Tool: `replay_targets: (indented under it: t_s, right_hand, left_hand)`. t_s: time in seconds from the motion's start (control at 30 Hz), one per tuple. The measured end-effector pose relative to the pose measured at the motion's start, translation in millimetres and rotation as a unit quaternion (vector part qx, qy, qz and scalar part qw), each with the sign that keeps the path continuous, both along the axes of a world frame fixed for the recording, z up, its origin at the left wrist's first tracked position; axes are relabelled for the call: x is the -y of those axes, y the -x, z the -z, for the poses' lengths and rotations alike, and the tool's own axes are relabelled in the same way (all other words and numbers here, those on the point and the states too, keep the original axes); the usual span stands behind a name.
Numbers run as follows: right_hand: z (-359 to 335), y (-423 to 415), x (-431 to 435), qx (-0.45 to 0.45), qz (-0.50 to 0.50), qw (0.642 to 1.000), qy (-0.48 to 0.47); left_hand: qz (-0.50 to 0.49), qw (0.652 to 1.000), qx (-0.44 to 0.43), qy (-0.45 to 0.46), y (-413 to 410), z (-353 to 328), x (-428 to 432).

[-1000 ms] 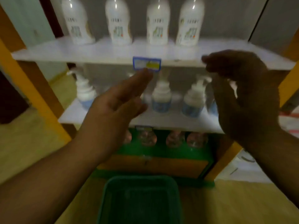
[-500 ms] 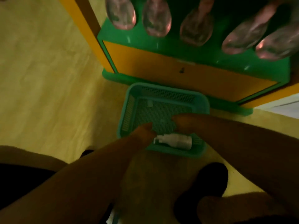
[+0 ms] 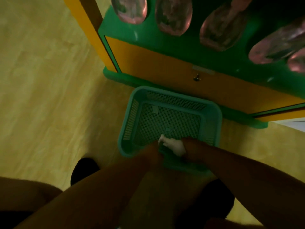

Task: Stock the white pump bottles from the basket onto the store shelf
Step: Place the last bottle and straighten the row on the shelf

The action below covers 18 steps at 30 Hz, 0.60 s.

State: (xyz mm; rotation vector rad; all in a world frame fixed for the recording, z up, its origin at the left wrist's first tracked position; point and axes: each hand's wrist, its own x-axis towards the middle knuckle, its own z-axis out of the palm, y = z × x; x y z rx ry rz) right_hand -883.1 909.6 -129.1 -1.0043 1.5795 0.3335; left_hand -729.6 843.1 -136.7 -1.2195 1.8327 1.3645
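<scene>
While both hands reach down into a green basket [image 3: 132,111] on the floor, a white pump bottle [image 3: 173,145] lies between them at the basket's near edge. The right hand [image 3: 192,148] presses against the bottle's body from the right, fingers bent around it, though blur hides whether the hold is fully closed. The left hand [image 3: 153,152] sits just beside the bottle on the left, its fingertips near the pump end; whether it touches or grasps the bottle cannot be told. The bottle is tilted, its pump head pointing toward the far left and its body toward the near right, with the body partly covered by the right hand. No other bottle shows on the basket's mesh bottom, which is bare apart from a small pale patch near the far left corner. The basket rests on a yellowish wood-look floor [image 3: 41,96], its far rim close against the base of the store shelf [image 3: 165,66], a green and orange unit with an orange front panel. On the green lowest level of the shelf, at the far side of the scene, stand several clear pinkish bottles [image 3: 173,15] in a row. Two dark shoes [image 3: 83,169] flank the forearms at the near side, one left and one right of the basket.
</scene>
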Motion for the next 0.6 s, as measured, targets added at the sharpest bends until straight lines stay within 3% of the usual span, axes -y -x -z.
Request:
replay_targets:
  t_s: [0.07,0.23,0.4,0.5,0.6]
  right_hand:
    - [-29,11,10,0.029,0.059,0.998,-0.022]
    - [-78,58,18,0.054,0.191,0.967,0.158]
    - [-177,61,27,0.22,0.363,0.865,0.269]
    - [-234,55,16,0.298,0.4,0.811,0.307]
    - [-277,43,3,0.363,0.414,0.756,0.354]
  left_hand:
    - [-0.035,0.999,0.0,0.009,3,-7,8]
    - [-0.079,0.995,-0.058,0.002,19,-59,27]
    - [-0.193,0.935,-0.282,-0.092,24,-149,12]
    - [-0.274,0.882,-0.373,-0.087,22,-202,4]
    - [-0.257,0.853,-0.449,-0.075,9,-250,-1]
